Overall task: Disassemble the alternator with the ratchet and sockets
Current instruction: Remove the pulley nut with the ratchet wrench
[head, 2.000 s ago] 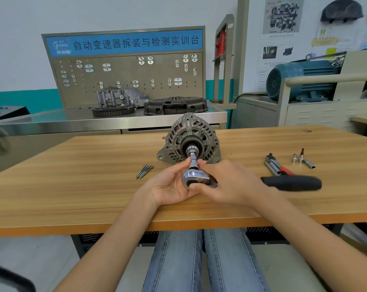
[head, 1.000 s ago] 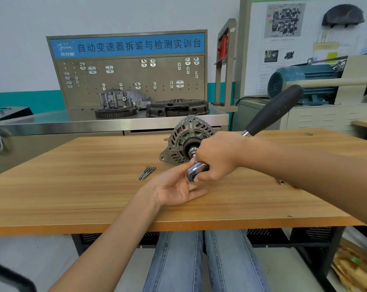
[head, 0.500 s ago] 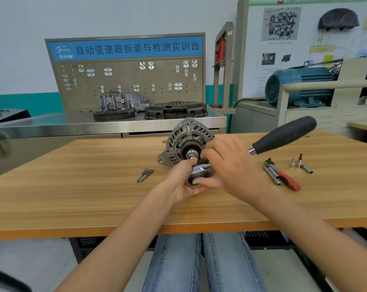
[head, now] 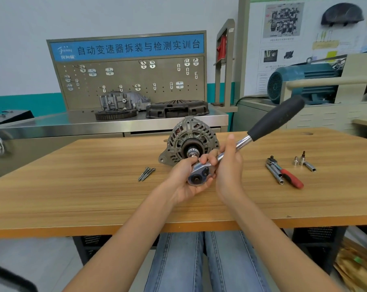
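A grey alternator stands on the wooden table with its shaft end facing me. A large ratchet with a black handle sits on that shaft, its handle angled up to the right. My left hand cups and grips the ratchet's chrome head from below and left. Against the ratchet's chrome shank lies my right hand, its fingers mostly straight, the fingertip pointing up. The socket between head and shaft is mostly hidden by my fingers.
Several long bolts lie left of the alternator. A small red-handled ratchet and loose sockets lie on the right. Behind stand a steel bench with gearbox parts and a pegboard, plus a blue motor.
The ratchet handle swung from lying flat on the right up to a raised angle. My right hand left its grip over the head and now lies along the shank; my left hand closed on the head.
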### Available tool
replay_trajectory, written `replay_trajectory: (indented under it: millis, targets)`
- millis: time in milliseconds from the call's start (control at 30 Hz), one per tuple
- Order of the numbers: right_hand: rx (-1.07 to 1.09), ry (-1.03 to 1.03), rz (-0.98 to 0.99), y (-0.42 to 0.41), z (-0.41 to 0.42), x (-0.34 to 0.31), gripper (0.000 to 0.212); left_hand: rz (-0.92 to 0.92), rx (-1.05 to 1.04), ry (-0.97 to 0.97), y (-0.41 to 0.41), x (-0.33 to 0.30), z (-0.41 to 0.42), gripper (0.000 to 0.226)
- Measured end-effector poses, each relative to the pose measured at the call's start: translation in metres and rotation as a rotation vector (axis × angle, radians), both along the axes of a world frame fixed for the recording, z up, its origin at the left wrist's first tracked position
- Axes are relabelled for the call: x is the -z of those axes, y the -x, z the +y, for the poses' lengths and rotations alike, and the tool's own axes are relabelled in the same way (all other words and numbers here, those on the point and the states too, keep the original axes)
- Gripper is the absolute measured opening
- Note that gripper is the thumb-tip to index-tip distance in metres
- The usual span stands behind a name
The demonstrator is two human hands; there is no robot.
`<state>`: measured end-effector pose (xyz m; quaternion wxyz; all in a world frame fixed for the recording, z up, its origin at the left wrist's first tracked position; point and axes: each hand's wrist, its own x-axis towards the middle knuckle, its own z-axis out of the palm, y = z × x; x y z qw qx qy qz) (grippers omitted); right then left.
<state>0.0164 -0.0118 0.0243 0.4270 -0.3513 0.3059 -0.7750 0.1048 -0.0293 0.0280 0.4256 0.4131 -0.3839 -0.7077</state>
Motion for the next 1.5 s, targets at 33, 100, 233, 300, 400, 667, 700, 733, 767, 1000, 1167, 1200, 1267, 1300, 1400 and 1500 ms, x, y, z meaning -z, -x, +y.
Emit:
replay_trajectory:
  millis: [33,100,233,300,400,667,700,733,767,1000,1167,1200,1267,1300,1400,1500]
  targets:
    - [0.023,-0.005,-0.016,-0.001,-0.002,-0.001,0.039,-0.026,0.020,-0.003,-0.001,0.000,0.000,0.025]
    - [0.038,-0.004,-0.030,-0.003,-0.005,-0.004,0.040,-0.099,0.059,-0.004,-0.006,-0.002,-0.001,0.027]
    - [0.031,0.058,0.020,-0.008,-0.005,-0.008,0.038,-0.056,0.079,-0.034,-0.011,-0.011,-0.010,0.061]
    - [0.068,0.070,0.064,-0.014,-0.007,-0.010,0.037,-0.018,0.037,-0.070,-0.010,-0.015,-0.015,0.068]
    - [0.118,0.066,0.083,-0.022,-0.009,-0.011,0.035,0.084,-0.004,-0.130,-0.013,-0.016,-0.022,0.064]
    - [0.117,-0.021,-0.118,-0.014,-0.014,-0.008,0.038,0.412,-0.005,-0.223,-0.017,-0.009,-0.038,0.072]
    - [0.121,-0.018,-0.098,-0.014,-0.015,-0.009,0.038,0.439,-0.002,-0.225,-0.018,-0.010,-0.040,0.068]
    - [0.129,-0.010,-0.077,-0.013,-0.017,-0.010,0.037,0.466,0.007,-0.229,-0.019,-0.011,-0.043,0.065]
    - [0.140,0.002,-0.052,-0.013,-0.018,-0.011,0.037,0.486,0.023,-0.234,-0.020,-0.012,-0.045,0.061]
    - [0.227,0.061,0.224,-0.016,-0.018,-0.020,0.036,0.436,0.061,-0.247,-0.023,-0.020,-0.050,0.040]
    - [0.270,0.111,0.486,-0.023,-0.017,-0.028,0.030,0.273,0.046,-0.164,-0.025,-0.020,-0.054,0.037]
    - [0.278,0.112,0.489,-0.024,-0.016,-0.027,0.031,0.255,0.053,-0.146,-0.025,-0.017,-0.054,0.040]
    - [0.286,0.105,0.459,-0.025,-0.015,-0.025,0.033,0.246,0.066,-0.118,-0.025,-0.011,-0.053,0.048]
    - [0.289,0.098,0.446,-0.024,-0.015,-0.024,0.033,0.243,0.055,-0.113,-0.024,-0.008,-0.051,0.051]
    - [0.283,0.098,0.435,-0.022,-0.017,-0.025,0.032,0.038,-0.117,0.035,-0.018,0.001,-0.052,0.055]
    - [0.272,0.104,0.430,-0.021,-0.017,-0.025,0.032,-0.278,-0.400,0.222,-0.009,0.013,-0.049,0.047]
